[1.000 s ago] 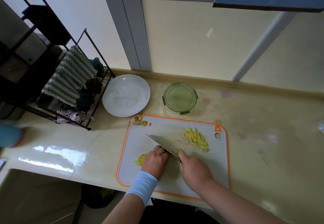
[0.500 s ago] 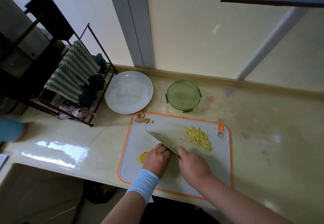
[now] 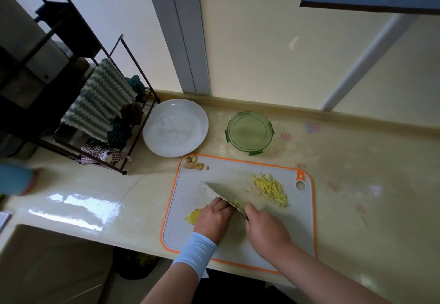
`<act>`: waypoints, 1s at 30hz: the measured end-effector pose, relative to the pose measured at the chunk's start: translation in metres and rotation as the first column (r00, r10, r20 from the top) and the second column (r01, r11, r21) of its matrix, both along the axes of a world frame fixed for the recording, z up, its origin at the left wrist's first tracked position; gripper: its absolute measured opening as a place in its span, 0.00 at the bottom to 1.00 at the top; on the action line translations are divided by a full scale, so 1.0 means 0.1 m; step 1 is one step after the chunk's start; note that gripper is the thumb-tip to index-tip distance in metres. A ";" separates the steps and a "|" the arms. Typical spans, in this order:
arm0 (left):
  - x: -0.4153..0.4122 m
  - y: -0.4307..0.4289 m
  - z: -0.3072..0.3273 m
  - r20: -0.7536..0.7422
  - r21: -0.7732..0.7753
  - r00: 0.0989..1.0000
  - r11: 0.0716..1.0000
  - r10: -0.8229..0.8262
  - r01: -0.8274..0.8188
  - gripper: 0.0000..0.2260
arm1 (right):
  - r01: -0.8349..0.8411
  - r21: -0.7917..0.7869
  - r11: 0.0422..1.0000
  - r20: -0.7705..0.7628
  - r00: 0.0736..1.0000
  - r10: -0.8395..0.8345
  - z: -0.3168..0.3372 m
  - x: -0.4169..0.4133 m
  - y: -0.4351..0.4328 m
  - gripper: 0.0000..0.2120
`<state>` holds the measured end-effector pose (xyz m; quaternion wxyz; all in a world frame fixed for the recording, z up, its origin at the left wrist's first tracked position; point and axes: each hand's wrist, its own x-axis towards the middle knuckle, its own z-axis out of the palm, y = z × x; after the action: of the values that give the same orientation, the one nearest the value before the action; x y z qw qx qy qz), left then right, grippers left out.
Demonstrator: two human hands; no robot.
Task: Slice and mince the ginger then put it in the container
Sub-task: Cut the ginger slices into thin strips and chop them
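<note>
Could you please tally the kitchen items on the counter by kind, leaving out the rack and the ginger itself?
Cutting board: 1
Knife: 1
White plate: 1
Green container: 1
Total: 4

Knife (image 3: 225, 195) seemingly edged left across ginger (image 3: 193, 216).
</note>
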<state>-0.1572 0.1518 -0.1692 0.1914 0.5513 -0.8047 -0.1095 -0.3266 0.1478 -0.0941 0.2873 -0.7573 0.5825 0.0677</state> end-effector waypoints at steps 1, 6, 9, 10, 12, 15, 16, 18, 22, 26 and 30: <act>0.00 0.00 0.00 -0.005 -0.005 1.000 1.000 0.002 -0.002 0.10 | 0.013 0.000 1.000 0.005 1.000 -0.013 0.04 -0.04 0.03 0.05; 0.00 0.01 -0.03 -0.014 -0.007 1.000 1.000 0.007 -0.007 0.10 | 0.010 0.010 1.000 -0.016 1.000 -0.010 0.11 -0.19 0.14 0.05; 0.02 0.01 -0.12 -0.001 0.033 1.000 0.999 0.005 -0.005 0.11 | -0.007 0.009 1.000 -0.024 1.000 0.007 0.03 -0.09 0.06 0.06; 0.03 0.02 -0.14 0.000 0.042 1.000 0.999 0.006 -0.006 0.11 | -0.013 0.007 1.000 -0.020 1.000 0.013 0.01 -0.05 0.03 0.05; 0.02 0.02 -0.12 -0.011 0.050 1.000 0.999 0.009 -0.009 0.12 | -0.019 0.006 1.000 -0.013 1.000 0.019 -0.01 0.02 -0.01 0.05; 0.02 0.01 -0.06 -0.038 0.033 0.999 0.999 0.010 -0.009 0.12 | 0.005 0.016 1.000 -0.003 1.000 -0.005 0.04 0.00 0.01 0.03; 0.02 0.01 -0.06 -0.041 0.025 0.999 1.000 0.008 -0.007 0.11 | 0.021 0.019 1.000 -0.005 1.000 -0.021 0.07 -0.03 0.04 0.04; 0.03 0.01 -0.06 -0.042 0.005 0.999 1.000 0.008 -0.008 0.11 | 0.036 0.029 0.999 -0.025 0.999 -0.036 0.11 -0.10 0.11 0.05; 0.05 0.00 -0.09 -0.048 -0.014 0.999 1.000 -0.022 0.021 0.12 | 0.039 0.040 0.998 -0.043 0.998 -0.037 0.05 -0.08 0.12 0.06; 0.02 0.01 -0.04 -0.052 -0.005 0.999 1.000 0.009 -0.009 0.10 | 0.024 0.032 0.999 -0.016 1.000 -0.023 -0.05 0.09 -0.04 0.02; 0.03 0.01 -0.01 -0.076 -0.001 0.996 0.999 0.038 -0.039 0.08 | 0.020 0.032 0.999 0.018 1.000 -0.020 -0.02 0.06 -0.05 0.02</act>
<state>-0.1543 0.1527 -0.1706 0.2248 0.5619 -0.7861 -0.1257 -0.3209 0.1423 -0.0960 0.3054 -0.7473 0.5863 0.0674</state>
